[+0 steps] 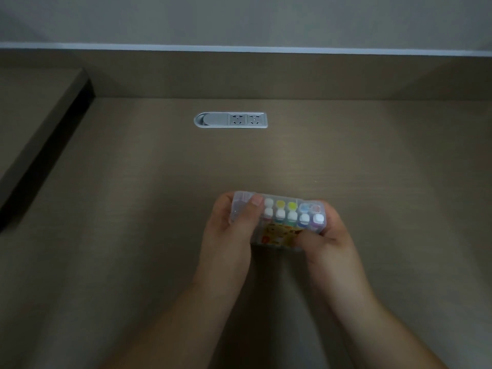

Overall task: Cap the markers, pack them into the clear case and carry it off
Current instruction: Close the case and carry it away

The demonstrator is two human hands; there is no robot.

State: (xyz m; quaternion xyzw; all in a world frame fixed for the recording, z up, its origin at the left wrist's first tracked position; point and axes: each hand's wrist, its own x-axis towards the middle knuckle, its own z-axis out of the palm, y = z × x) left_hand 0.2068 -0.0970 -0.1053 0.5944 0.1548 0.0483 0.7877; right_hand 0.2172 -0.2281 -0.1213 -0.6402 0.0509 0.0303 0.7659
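progress: markers (292, 216) looked capped and packed in clear case (279, 222), carry-off left | hands: left hand (229, 230) and right hand (326, 241) both clamped on case ends, over near-centre desk (372, 169) | room: desk bare around, socket panel (231, 120) well apart, raised ledge (40, 123) far left

Dim, soft, slightly blurred frame

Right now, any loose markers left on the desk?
No. The desk shows only its socket panel; the markers sit inside the clear case held by both hands.
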